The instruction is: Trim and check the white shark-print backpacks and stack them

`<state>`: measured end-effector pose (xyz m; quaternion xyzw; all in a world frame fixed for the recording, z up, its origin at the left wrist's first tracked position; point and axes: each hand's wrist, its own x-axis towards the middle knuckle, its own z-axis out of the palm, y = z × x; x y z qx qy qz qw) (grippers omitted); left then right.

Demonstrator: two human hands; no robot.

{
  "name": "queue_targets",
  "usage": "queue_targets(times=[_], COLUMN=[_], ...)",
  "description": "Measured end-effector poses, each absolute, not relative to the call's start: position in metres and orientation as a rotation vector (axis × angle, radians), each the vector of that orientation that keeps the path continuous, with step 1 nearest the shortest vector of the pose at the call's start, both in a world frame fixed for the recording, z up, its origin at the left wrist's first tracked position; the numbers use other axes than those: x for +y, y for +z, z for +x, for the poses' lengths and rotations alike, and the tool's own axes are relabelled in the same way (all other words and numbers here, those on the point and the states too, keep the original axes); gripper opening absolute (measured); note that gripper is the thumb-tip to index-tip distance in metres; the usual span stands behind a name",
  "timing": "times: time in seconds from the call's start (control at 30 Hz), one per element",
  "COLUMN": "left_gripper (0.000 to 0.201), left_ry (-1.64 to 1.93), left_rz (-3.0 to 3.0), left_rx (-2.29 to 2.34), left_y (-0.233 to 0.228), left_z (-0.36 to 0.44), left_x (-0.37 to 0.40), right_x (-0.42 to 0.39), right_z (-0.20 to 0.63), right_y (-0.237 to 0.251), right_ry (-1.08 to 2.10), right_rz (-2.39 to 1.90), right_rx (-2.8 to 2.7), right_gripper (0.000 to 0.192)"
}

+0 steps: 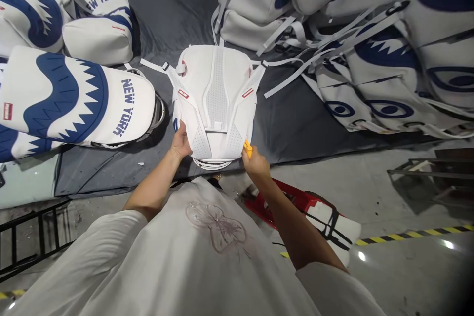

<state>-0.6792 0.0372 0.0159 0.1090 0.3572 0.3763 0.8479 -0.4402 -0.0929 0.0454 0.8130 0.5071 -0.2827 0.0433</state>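
Note:
A white backpack [240,69] lies on the dark cloth in front of me, its back panel and shoulder straps facing up. Small red labels mark both straps, and the rounded top end points toward me. My left hand [180,142] is closed on the bag's left side near that end, thumb on top and fingers partly hidden beneath. At the opposite side, my right hand [256,162] is closed around a small orange tool [248,148] whose exact kind is unclear. This hand is right beside the bag's edge; whether it also grips the bag is hard to see.
Several white-and-blue backpacks [128,108] are stacked on the left. More bags [385,86] with loose straps crowd the right and back. Dark cloth [296,123] covers the table. Below it are a red-and-white seat [296,197], a black metal frame [35,227] and striped floor tape [414,233].

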Motion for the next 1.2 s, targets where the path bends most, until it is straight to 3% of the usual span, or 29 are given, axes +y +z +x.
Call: queue_targets(times=[0.13,0.37,0.63,0.83,0.93,1.03,1.1,1.2], left_gripper=[0.081,0.072,0.081,0.088,0.074,0.059,0.059,0.073], left_ry=[0.766,0.787,0.701,0.503,0.496,0.761,0.781,0.457], left_rz=[0.189,0.143,0.159,0.354,0.698,1.387,1.967,2.550], left_rx=[0.646,0.648,0.597,0.688,1.110,1.544,1.460,1.056], left_y=[0.016,0.008,0.014,0.029,0.042,0.047,0.042,0.022], left_z=[-0.684,-0.675,-0.681,-0.684,-0.699,-0.707,-0.699,-0.668], left_x=[0.036,0.037,0.036,0.037,0.024,-0.005,-0.025,-0.042], right_x=[-0.122,-0.127,-0.231,-0.214,-0.205,-0.202,-0.199,-0.190], right_z=[-0.450,-0.462,-0.497,-0.524,-0.524,-0.522,-0.521,-0.520], right_y=[0.047,0.040,0.056,0.035,0.029,0.027,0.025,0.020], right_ry=[-0.756,-0.737,-0.829,-0.886,-0.882,-0.904,-0.929,-0.930], right_rz=[2.599,2.673,2.609,2.417,2.402,2.420,2.417,2.429], right_rx=[1.455,1.363,1.261,1.404,1.364,1.338,1.321,1.297], right_gripper=[0.044,0.035,0.032,0.026,0.030,0.032,0.033,0.037])
